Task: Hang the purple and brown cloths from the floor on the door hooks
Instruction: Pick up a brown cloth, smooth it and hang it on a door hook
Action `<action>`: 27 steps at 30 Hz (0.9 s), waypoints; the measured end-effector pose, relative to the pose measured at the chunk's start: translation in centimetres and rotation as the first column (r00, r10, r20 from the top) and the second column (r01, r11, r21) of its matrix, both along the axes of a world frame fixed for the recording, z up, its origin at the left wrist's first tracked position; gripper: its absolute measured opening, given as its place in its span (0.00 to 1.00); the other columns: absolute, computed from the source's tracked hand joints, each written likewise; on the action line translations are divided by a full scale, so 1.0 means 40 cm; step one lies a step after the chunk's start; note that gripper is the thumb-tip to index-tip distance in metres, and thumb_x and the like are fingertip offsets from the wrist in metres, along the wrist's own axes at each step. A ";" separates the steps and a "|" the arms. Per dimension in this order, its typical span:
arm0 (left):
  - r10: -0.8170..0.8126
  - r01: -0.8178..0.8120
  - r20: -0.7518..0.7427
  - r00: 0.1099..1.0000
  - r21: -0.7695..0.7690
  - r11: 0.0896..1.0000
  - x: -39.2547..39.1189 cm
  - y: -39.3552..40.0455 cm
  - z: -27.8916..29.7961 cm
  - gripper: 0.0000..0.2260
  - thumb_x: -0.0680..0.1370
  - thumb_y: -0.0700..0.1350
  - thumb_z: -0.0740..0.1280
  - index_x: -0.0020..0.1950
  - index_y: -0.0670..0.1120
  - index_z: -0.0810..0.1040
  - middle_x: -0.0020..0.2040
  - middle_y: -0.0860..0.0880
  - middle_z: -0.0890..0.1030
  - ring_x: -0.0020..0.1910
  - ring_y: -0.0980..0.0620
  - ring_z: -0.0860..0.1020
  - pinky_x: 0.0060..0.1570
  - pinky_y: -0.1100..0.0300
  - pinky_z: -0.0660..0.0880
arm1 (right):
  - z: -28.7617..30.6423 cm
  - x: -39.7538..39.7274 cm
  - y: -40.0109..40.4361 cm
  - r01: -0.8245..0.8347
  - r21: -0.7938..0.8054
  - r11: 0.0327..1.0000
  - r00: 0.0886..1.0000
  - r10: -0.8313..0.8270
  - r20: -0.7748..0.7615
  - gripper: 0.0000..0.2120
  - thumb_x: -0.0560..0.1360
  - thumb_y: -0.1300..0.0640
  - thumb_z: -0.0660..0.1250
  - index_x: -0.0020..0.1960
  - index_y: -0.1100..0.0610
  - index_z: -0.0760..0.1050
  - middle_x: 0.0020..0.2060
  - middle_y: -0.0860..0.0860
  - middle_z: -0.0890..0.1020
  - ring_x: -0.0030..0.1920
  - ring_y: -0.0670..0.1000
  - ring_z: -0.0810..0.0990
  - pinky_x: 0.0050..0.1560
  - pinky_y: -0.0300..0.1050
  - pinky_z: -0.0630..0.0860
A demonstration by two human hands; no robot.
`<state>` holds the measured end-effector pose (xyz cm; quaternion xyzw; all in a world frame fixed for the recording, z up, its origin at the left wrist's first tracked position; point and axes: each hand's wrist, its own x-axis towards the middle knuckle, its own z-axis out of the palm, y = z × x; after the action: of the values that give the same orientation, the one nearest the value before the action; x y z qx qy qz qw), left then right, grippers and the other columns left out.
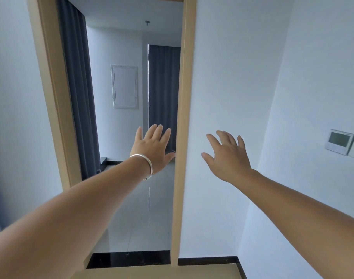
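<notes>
I see both arms stretched out ahead of me toward an open doorway. My left hand (154,147) is held up in the opening with its fingers straight and slightly fanned, gripping nothing, a silver bangle (145,165) round the wrist; its thumb lies just beside the tan door frame (181,150), and I cannot tell whether it touches. My right hand (227,156) is likewise spread and empty, in front of the white wall (222,77) to the right of that frame post. I cannot see the purple or brown cloths anywhere, nor any door hooks, so I cannot say where they are. Through the doorway I make out glossy pale floor tiles (139,218), dark grey curtains (77,93) along the left side and another dark curtain (164,87) further back, with a white wall panel (124,86) between them. A black threshold strip (129,259) runs across the bottom of the opening. On the right-hand wall sits a small control panel with a screen (340,141).
</notes>
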<state>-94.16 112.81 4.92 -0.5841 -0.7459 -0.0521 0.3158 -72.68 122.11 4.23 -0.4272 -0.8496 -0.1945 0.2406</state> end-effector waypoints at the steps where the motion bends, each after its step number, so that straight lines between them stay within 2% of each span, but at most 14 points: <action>1: 0.012 -0.012 0.003 1.000 -0.015 1.000 -0.030 0.016 -0.011 0.33 0.79 0.64 0.48 0.79 0.49 0.44 0.79 0.46 0.50 0.77 0.46 0.46 0.74 0.40 0.47 | -0.009 -0.035 0.023 -0.015 -0.002 1.000 1.000 0.015 0.009 0.28 0.80 0.40 0.52 0.76 0.49 0.54 0.76 0.54 0.57 0.76 0.54 0.52 0.74 0.61 0.47; 7: 0.120 -0.119 0.025 0.992 -0.044 0.992 -0.248 0.099 -0.075 0.33 0.79 0.64 0.48 0.79 0.49 0.44 0.79 0.46 0.49 0.78 0.46 0.45 0.73 0.40 0.44 | -0.073 -0.290 0.156 -0.166 -0.040 0.985 0.985 0.168 0.044 0.26 0.79 0.42 0.54 0.75 0.50 0.56 0.73 0.52 0.60 0.75 0.53 0.55 0.73 0.61 0.49; 14: 0.402 -0.397 0.023 0.915 -0.125 0.909 -0.536 0.104 -0.181 0.33 0.78 0.66 0.48 0.79 0.52 0.45 0.79 0.47 0.50 0.77 0.45 0.47 0.73 0.39 0.46 | -0.154 -0.694 0.295 -0.424 -0.087 0.902 0.903 0.428 0.038 0.27 0.79 0.41 0.55 0.75 0.50 0.57 0.75 0.54 0.59 0.75 0.53 0.55 0.74 0.61 0.49; 19: 0.634 -0.622 0.024 0.773 -0.168 0.765 -0.698 0.014 -0.246 0.34 0.78 0.67 0.48 0.78 0.52 0.45 0.79 0.47 0.50 0.78 0.43 0.48 0.72 0.38 0.45 | -0.210 -0.979 0.312 -0.626 -0.133 0.768 0.763 0.639 0.098 0.28 0.79 0.40 0.53 0.75 0.49 0.55 0.75 0.54 0.58 0.75 0.54 0.53 0.73 0.61 0.49; 27: 0.875 -0.829 0.124 0.468 -0.281 0.483 -0.822 -0.243 -0.349 0.34 0.79 0.65 0.49 0.79 0.51 0.42 0.79 0.47 0.47 0.78 0.46 0.44 0.74 0.40 0.43 | -0.331 -1.321 0.107 -0.858 -0.240 0.454 0.428 0.890 0.156 0.29 0.80 0.40 0.52 0.76 0.50 0.54 0.76 0.54 0.57 0.76 0.55 0.52 0.74 0.62 0.47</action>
<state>-127.05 103.07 -9.06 -0.1466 -0.9721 0.1074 0.1480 -125.53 126.39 -9.00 0.0913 -0.9809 -0.0422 0.1664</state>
